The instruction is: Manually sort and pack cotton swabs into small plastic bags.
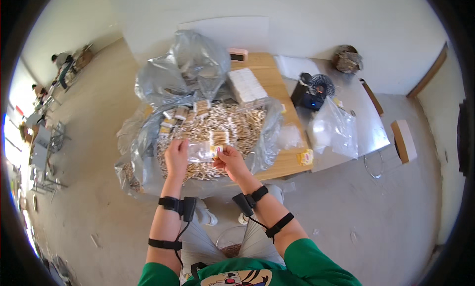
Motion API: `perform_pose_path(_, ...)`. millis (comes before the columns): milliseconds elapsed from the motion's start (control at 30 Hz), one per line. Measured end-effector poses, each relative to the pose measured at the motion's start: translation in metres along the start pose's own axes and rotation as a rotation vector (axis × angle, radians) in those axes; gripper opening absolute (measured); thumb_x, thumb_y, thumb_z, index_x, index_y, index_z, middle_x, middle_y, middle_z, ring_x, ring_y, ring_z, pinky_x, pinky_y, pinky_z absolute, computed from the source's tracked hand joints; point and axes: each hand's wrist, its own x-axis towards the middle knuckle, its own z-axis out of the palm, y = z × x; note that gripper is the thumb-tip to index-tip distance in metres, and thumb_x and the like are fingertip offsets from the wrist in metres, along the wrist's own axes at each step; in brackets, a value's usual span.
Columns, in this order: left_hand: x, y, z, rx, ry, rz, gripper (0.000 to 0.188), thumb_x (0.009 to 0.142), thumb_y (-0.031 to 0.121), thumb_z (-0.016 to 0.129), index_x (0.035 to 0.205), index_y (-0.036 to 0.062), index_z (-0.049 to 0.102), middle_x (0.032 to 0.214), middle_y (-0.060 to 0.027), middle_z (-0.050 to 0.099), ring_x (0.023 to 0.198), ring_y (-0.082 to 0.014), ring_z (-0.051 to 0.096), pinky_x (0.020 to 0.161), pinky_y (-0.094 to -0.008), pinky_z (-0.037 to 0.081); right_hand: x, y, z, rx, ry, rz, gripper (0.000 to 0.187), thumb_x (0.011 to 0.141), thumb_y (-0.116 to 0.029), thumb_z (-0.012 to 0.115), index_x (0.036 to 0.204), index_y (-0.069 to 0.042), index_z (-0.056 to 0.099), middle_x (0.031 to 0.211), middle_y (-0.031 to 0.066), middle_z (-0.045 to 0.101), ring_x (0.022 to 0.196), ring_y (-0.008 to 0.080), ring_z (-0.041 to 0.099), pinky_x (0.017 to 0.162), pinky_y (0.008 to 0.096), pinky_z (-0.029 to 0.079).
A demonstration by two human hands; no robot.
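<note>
One clear plastic bag point(199, 153) is pinched by the left hand point(176, 157) and right hand point(231, 162) above countless white-tipped wooden swabs point(198, 132); one round black fan point(321, 86) stands right.

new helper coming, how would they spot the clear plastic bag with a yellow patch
On the brown wooden table, find the broad heap of white-tipped cotton swabs. Over its near side, the left hand and right hand hold a clear plastic bag with a yellow patch. Unlike the yellow packet at the table's near corner, it is mostly transparent and held up.
</note>
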Motion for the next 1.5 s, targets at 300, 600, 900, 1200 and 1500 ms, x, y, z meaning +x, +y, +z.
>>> perform_pose_path(300,-0.017,-0.047,-0.009,-0.141,0.036,-0.262,0.034,0.090,0.025,0.058,0.066,0.0021,0.050,0.054,-0.0010,0.044,0.048,-0.0092,0.038,0.046,-0.0274,0.034,-0.074,-0.084,-0.186,-0.679,0.735,-0.305,0.020,0.085,-0.023,0.065,0.084,-0.002,0.062,0.066,-0.0005,0.056,0.058,0.0074,0.052,0.050,0.0243,0.041)
perform_pose_path(600,-0.038,-0.025,0.033,-0.350,-0.128,-0.352,0.033,0.093,0.027,0.054,0.067,0.0065,0.050,0.051,0.0024,0.044,0.044,-0.0053,0.038,0.041,-0.0231,0.031,-0.105,-0.090,-0.243,-1.320,1.149,-0.139,0.024,0.079,-0.023,0.069,0.093,-0.008,0.057,0.075,0.0105,0.063,0.073,0.0286,0.061,0.066,0.0399,0.047)
perform_pose_path(900,-0.056,0.066,0.083,-0.441,-0.294,-0.251,0.027,0.092,0.023,0.055,0.072,0.0055,0.053,0.054,-0.0003,0.055,0.045,-0.0057,0.042,0.043,-0.0237,0.033,-0.092,-0.051,-0.106,-0.276,0.268,-0.267,0.040,0.084,-0.013,0.065,0.116,-0.006,0.042,0.079,0.0067,0.059,0.073,0.0154,0.061,0.059,0.0302,0.050)
perform_pose_path(1200,-0.044,-0.004,0.077,-0.120,-0.238,-0.273,0.020,0.090,0.023,0.056,0.086,0.0037,0.061,0.065,-0.0087,0.060,0.057,-0.0210,0.056,0.055,-0.0332,0.043,-0.075,-0.101,-0.174,-0.582,0.743,-0.357,0.039,0.078,0.001,0.061,0.112,0.000,0.043,0.073,0.0061,0.056,0.057,0.0143,0.057,0.048,0.0265,0.044)
perform_pose_path(1500,-0.035,-0.101,0.032,0.526,-0.228,-0.118,0.052,0.088,0.029,0.054,0.133,0.0086,0.039,0.143,-0.0155,0.031,0.132,-0.0358,0.025,0.108,-0.0458,0.021,-0.025,-0.130,-0.207,-1.293,0.943,-0.303,0.040,0.081,-0.010,0.062,0.115,0.001,0.044,0.102,0.0161,0.054,0.091,0.0263,0.056,0.077,0.0374,0.045)
